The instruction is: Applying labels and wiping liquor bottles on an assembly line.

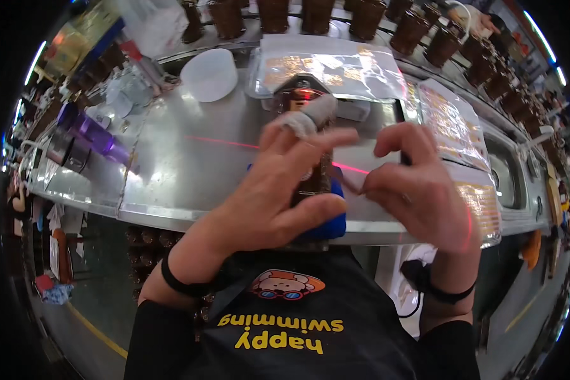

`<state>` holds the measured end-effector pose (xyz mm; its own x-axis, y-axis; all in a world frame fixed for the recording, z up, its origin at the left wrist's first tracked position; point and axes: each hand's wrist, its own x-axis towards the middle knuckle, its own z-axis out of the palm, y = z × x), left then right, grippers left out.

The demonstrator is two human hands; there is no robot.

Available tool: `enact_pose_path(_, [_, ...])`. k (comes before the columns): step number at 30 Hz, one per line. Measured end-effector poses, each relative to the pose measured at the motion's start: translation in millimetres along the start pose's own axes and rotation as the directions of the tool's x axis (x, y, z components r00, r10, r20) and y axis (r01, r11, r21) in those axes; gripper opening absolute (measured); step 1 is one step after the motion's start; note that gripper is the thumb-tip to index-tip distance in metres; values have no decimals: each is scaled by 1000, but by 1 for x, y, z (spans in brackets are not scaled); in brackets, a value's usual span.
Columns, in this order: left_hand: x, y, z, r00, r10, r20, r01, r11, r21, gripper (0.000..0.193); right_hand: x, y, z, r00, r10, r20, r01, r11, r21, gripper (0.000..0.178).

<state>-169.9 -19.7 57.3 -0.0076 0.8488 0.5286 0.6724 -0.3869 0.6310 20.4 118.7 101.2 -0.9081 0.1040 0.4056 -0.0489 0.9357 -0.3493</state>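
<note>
A dark brown bottle lies on a blue support at the near edge of the metal bench, its base or neck end pointing away from me. Over it is my left hand, thumb and fingers stretched out and spread, with pale wrapping on some fingertips. Whether its palm presses on the bottle is hidden. To the right of the bottle, my right hand is closed in a pinch, slightly blurred; what sits between its fingertips is too small to make out. A red laser line crosses the bench and bottle.
Sheets with gold print lie behind the bottle, and more printed sheets lie to the right. A white bowl and a purple bottle stand left. Several brown bottles line the back. A metal sink is far right.
</note>
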Motion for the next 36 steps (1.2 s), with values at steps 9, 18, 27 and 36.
enact_pose_path(9, [-51,3,-4,945,-319,-80,297,932,-209,12,8,-11,49,998,61,15,-63,961,269,14])
enact_pose_path(18, [-77,-26,12,837,-478,-267,384,860,-337,8,-7,-10,84,945,328,15,-297,835,463,14])
enact_pose_path(27, [-81,-33,9,795,-562,-230,429,788,-441,11,0,-11,93,916,400,29,-353,769,533,16])
enact_pose_path(36, [-82,-36,6,797,-557,-233,437,798,-415,15,5,-14,96,914,405,-26,-332,784,524,16])
